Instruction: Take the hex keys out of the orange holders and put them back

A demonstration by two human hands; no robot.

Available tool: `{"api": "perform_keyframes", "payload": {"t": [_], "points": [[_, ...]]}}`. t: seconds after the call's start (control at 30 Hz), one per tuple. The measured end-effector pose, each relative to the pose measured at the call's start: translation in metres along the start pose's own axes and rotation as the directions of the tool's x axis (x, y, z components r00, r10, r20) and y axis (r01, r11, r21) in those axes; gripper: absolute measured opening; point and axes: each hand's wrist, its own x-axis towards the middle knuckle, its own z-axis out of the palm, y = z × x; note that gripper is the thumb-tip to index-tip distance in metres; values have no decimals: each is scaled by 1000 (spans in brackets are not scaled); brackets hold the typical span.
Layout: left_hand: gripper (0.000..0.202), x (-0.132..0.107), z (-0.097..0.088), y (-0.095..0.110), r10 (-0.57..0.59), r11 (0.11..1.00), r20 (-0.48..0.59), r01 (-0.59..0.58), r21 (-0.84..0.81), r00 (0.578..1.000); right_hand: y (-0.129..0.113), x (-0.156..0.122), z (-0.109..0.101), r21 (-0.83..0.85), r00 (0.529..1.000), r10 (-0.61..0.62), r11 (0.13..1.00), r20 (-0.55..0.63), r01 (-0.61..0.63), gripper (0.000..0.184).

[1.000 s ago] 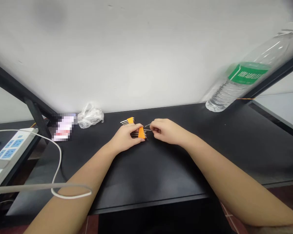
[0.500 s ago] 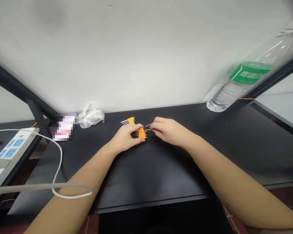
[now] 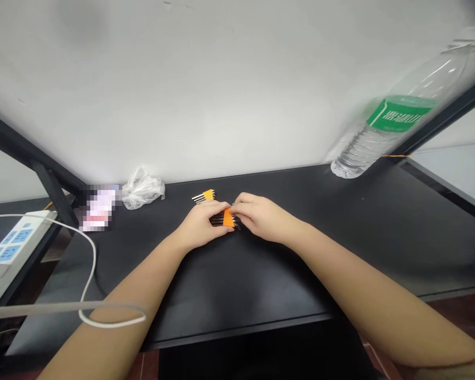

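Note:
My left hand [image 3: 200,227] lies on the black desk [image 3: 237,274] with its fingers closed around an orange holder [image 3: 228,217] that carries a row of thin metal rods. My right hand [image 3: 257,215] is pressed against the holder's right side, fingers pinched together on one of the rods; the rod itself is mostly hidden under the fingers. A second orange holder with rods [image 3: 204,196] lies just behind my left hand, untouched.
A crumpled clear plastic bag [image 3: 142,188] and a blurred pale packet [image 3: 98,209] sit at the back left. A water bottle with a green label [image 3: 396,126] stands at the back right. A white power strip [image 3: 11,245] and its cable [image 3: 89,274] are at the left.
My right hand has moved left, from holding a rod slightly apart from the holder to being tight against it. The left hand has stayed in place.

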Motion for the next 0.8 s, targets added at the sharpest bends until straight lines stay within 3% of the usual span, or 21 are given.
{"api": "perform_keyframes", "payload": {"t": [0.1,0.2,0.37,0.5,0.6,0.8], "points": [[32,-1,-1,1,-8,999,-6,7,-53,1000,14,5,4,296,996,62,954,-57,-42,14],[37,-1,-3,3,-20,992,-8,19,-122,1000,31,8,8,607,981,176,771,87,-192,18],[37,-3,-5,6,-21,982,-8,19,-187,1000,40,8,15,807,959,189,520,210,-280,31],[44,-4,-3,10,11,980,-29,-17,-196,1000,40,6,14,858,924,128,346,359,-381,31],[45,-5,-2,12,28,979,-48,-37,-199,998,39,6,12,861,920,87,330,381,-388,32],[35,-3,-5,16,0,974,-32,-7,-225,999,27,6,12,831,954,123,470,273,-298,32]]}}
